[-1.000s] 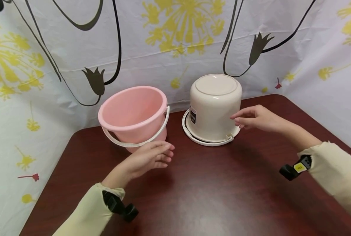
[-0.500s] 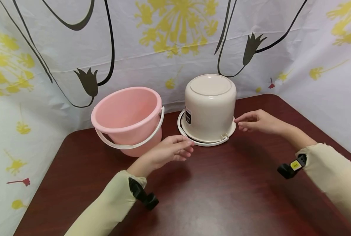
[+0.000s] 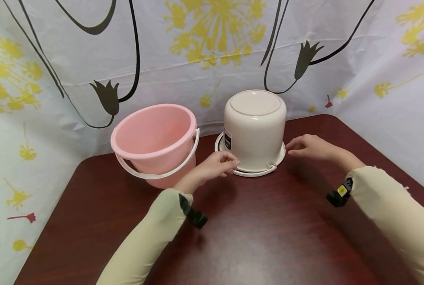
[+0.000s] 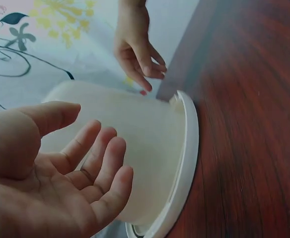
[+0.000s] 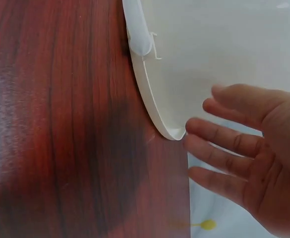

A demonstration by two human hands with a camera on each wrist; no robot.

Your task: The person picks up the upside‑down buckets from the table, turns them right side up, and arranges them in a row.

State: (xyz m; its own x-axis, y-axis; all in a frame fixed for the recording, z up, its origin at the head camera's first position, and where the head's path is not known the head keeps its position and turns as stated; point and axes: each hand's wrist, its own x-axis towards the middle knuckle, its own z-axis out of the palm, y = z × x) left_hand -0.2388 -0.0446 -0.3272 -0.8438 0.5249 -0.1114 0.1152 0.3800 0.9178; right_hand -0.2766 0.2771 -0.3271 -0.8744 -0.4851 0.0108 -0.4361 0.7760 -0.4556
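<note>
A cream bucket (image 3: pixel 257 132) stands upside down on the table, its white handle (image 3: pixel 254 173) lying around the rim. My left hand (image 3: pixel 219 164) is at the bucket's left front, above the handle. In the left wrist view its fingers (image 4: pixel 110 161) are loosely bent and hold nothing. On the other side, my right hand (image 3: pixel 313 148) is beside the rim (image 5: pixel 157 111). Its fingers are spread in the right wrist view, the tips close to the rim; whether they touch it I cannot tell. A pink bucket (image 3: pixel 155 130) sits upright to the left, its white handle (image 3: pixel 155 175) hanging at the front.
The dark red-brown table (image 3: pixel 262 229) extends toward the person. A white curtain (image 3: pixel 197 83) with yellow and dark flower prints hangs behind and at both sides of the table. The left forearm passes in front of the pink bucket's lower right side.
My left hand has moved right, from in front of the pink bucket to the cream bucket's left front. My right hand has lowered beside the cream bucket's rim. Both buckets stay put.
</note>
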